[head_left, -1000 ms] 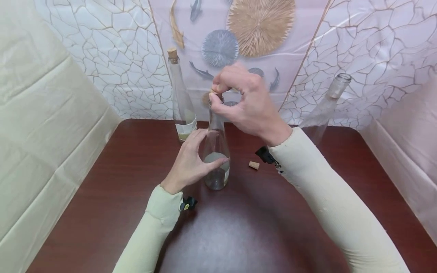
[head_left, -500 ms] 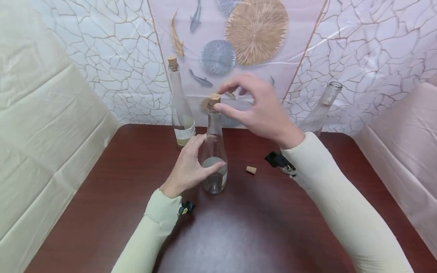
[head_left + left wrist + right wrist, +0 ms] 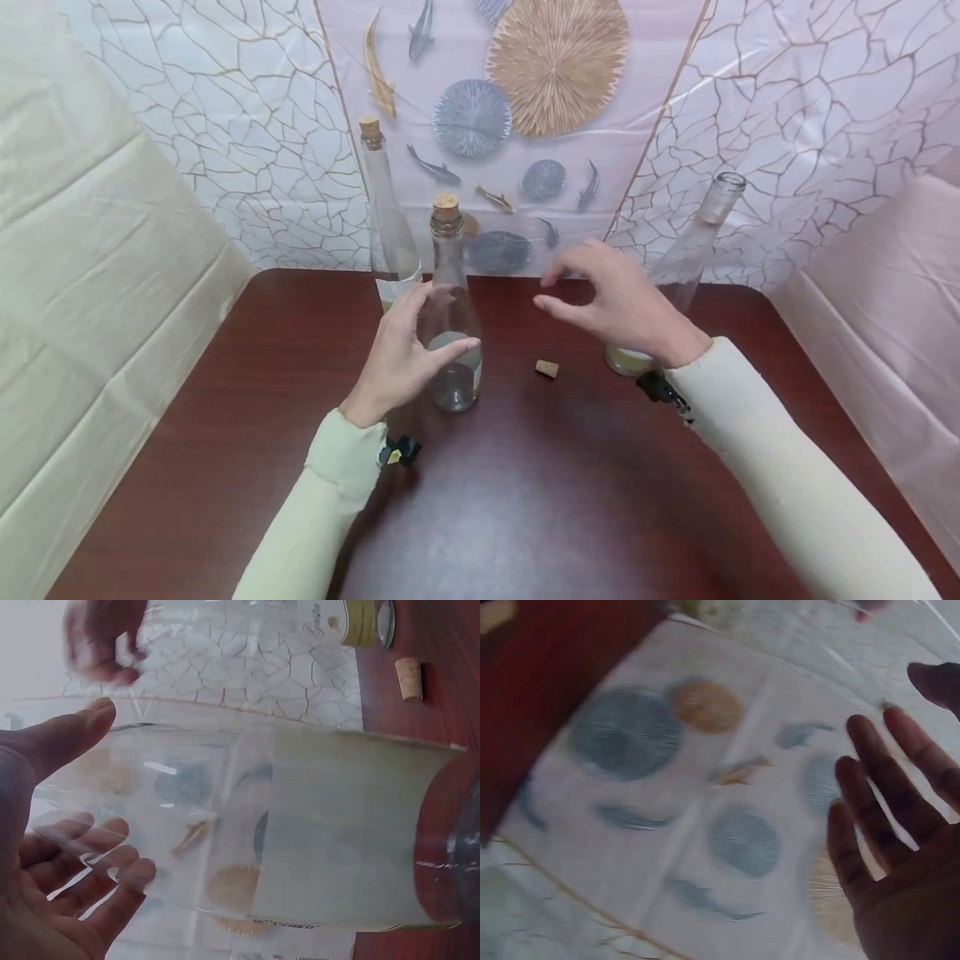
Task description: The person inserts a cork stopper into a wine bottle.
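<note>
A clear glass bottle (image 3: pixel 453 375) stands upright in the middle of the table, a cork (image 3: pixel 446 207) seated in its mouth. Around its body curve the thumb and fingers of my left hand (image 3: pixel 401 354); in the left wrist view the fingertips (image 3: pixel 139 871) show at the glass. My right hand (image 3: pixel 626 304) hovers to the right of this bottle, thumb and fingers apart and holding nothing. Between the hands lies a loose cork (image 3: pixel 547 368) on the table. An uncorked bottle (image 3: pixel 693 242) stands behind the right hand, which hides part of it.
Behind my left hand stands another corked bottle (image 3: pixel 386 208) with a white label. The dark reddish table (image 3: pixel 510 500) ends at a patterned backdrop (image 3: pixel 285 167), with pale cloth on both sides.
My right hand has let go of the cork in the middle bottle and moved right and down. My left hand remains around the bottle.
</note>
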Demonstrator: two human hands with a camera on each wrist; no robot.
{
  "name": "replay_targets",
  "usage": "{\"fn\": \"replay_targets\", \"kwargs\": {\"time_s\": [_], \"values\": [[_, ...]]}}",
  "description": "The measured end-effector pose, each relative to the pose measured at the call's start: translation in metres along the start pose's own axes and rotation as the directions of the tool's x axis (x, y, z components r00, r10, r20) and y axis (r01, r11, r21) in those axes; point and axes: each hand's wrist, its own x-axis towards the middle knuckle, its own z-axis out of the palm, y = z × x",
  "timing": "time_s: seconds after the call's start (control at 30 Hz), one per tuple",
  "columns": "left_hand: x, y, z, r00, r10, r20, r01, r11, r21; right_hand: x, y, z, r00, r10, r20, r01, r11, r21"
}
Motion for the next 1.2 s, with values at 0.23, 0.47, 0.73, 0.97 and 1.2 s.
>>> {"fn": "replay_targets", "kwargs": {"time_s": [0.23,0.47,0.73,0.97,1.2], "values": [[0.009,-0.012,-0.012,0.999,-0.021,-0.031,0.021,1.0,0.017,-0.026,0.018,0.023,0.983,0.142,0.115,-0.141,0.99,-0.012],[0.02,-0.027,-0.024,0.994,-0.1,-0.048,0.102,0.994,0.048,-0.038,0.034,0.051,0.937,0.243,0.249,-0.237,0.97,-0.055],[0.024,-0.04,-0.042,0.983,-0.177,-0.052,0.18,0.982,0.062,-0.045,0.052,0.084,0.897,0.307,0.318,-0.294,0.952,-0.089],[0.024,-0.049,-0.055,0.976,-0.199,-0.089,0.206,0.975,0.083,-0.047,0.061,0.097,0.881,0.326,0.342,-0.316,0.945,-0.086],[0.025,-0.061,-0.069,0.972,-0.193,-0.133,0.207,0.973,0.103,-0.049,0.065,0.105,0.864,0.335,0.376,-0.332,0.94,-0.073]]}}
